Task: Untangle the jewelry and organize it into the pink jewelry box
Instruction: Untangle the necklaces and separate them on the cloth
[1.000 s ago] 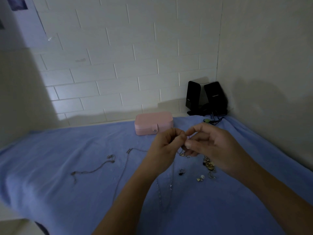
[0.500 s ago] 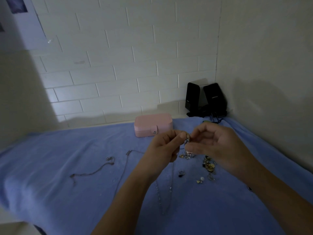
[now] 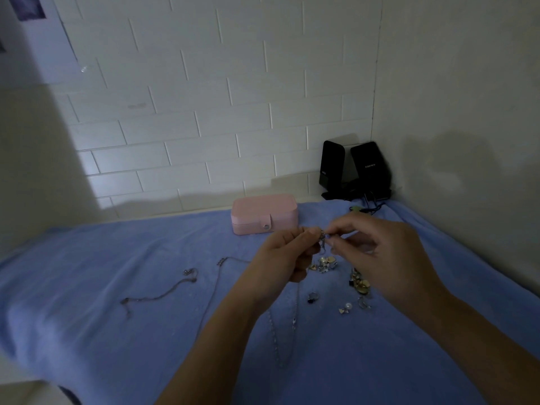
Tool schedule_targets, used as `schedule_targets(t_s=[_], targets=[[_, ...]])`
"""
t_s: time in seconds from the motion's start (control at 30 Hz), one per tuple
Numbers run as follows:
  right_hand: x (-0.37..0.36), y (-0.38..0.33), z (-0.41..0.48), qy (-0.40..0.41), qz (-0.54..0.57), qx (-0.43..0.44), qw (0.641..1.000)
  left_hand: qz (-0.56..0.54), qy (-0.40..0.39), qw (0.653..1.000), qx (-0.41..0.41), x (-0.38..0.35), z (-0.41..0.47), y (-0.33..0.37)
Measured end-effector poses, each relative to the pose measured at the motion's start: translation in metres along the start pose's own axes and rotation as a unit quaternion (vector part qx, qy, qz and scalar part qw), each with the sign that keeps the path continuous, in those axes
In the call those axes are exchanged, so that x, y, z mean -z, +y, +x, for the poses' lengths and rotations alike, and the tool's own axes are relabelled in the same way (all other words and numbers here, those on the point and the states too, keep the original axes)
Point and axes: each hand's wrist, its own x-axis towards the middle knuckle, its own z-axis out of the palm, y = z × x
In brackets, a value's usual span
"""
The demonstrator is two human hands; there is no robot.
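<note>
Above the blue cloth [image 3: 117, 331], my left hand [image 3: 285, 255] and my right hand [image 3: 377, 255] both pinch a small tangled piece of jewelry [image 3: 322, 240] between their fingertips. A cluster of gold and silver pieces [image 3: 324, 263] dangles or lies just below it. The pink jewelry box [image 3: 264, 213] sits closed behind my hands, snap facing me. Loose earrings and rings [image 3: 346, 306] lie under my right hand. A long silver chain [image 3: 282, 331] lies looped below my left wrist. A thin chain [image 3: 157, 295] lies to the left.
Two black speakers [image 3: 355, 171] with cables stand in the far right corner by the brick wall. Another thin necklace [image 3: 222, 261] runs from a small bar pendant toward my left forearm. The cloth drops off at the near left edge.
Both hands have risen slightly and drawn a little apart, and the pinched jewelry piece now shows between the fingertips. The pieces on the cloth have not moved.
</note>
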Motion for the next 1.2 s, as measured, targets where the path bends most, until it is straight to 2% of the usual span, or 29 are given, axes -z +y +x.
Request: schedule_targets(t_s=[0.13,0.3,0.37,0.47,0.53,0.63,0.7,0.77,0.9,0.97,1.0,1.07,1.13,1.2], targets=[[0.001,0.006,0.0,0.002,-0.038,0.03,0.999,-0.008,0.03,0.999,0.014,-0.002,0.002,0.0],[-0.001,0.009,0.002,-0.006,-0.1,0.088,0.991,0.016,0.119,0.993,0.021,0.0,0.006,-0.005],[-0.002,0.006,0.002,-0.014,-0.064,0.084,0.994,0.023,0.134,0.991,0.013,0.0,0.006,-0.006],[-0.004,-0.001,0.003,-0.026,0.138,-0.038,0.989,0.025,0.118,0.993,0.012,-0.001,0.006,-0.005],[-0.002,-0.001,0.006,-0.012,0.273,-0.122,0.954,0.016,0.097,0.995,0.016,-0.001,0.005,-0.003],[0.005,0.001,0.009,0.03,0.437,-0.213,0.874,-0.02,0.077,0.996,0.03,-0.001,0.003,0.002],[0.008,0.002,0.011,0.051,0.486,-0.254,0.835,-0.055,0.063,0.995,0.045,-0.001,0.002,0.003],[0.008,0.004,0.012,0.057,0.494,-0.279,0.821,-0.092,0.058,0.992,0.058,0.0,0.002,0.004],[0.005,0.004,0.013,0.041,0.478,-0.299,0.825,-0.21,0.05,0.974,0.069,0.005,0.004,0.004],[0.005,0.002,0.013,0.022,0.463,-0.3,0.834,-0.225,0.065,0.968,0.086,0.007,0.005,0.003],[0.005,0.001,0.013,0.008,0.456,-0.299,0.838,-0.182,0.09,0.975,0.094,0.008,0.006,0.001],[0.004,-0.001,0.013,-0.016,0.438,-0.297,0.848,0.009,0.17,0.981,0.097,0.007,0.009,-0.006],[0.005,-0.003,0.012,-0.027,0.417,-0.299,0.858,0.191,0.22,0.954,0.076,0.005,0.01,-0.013],[0.006,-0.002,0.011,-0.028,0.398,-0.296,0.868,0.255,0.227,0.937,0.075,0.003,0.008,-0.017]])
